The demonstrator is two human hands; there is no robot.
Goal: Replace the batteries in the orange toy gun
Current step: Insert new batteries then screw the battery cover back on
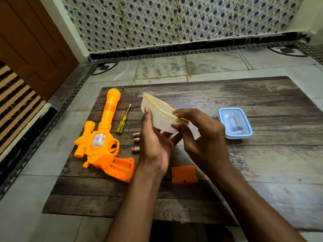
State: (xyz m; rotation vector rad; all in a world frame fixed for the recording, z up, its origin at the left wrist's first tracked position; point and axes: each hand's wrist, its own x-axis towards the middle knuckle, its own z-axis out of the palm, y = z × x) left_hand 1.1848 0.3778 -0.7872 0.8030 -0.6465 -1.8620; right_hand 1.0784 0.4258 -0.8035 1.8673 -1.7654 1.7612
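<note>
Both hands, left (155,137) and right (201,135), grip a translucent container (160,116); orange toy gun (103,142) lies left.

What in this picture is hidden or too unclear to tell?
Head view only:
- Inside of the pale container: cloudy walls and both hands, left hand and right hand, hide it.
- Batteries: partly behind the left hand; labels too small.
- Contents of the blue-lidded box: blurred.
</note>
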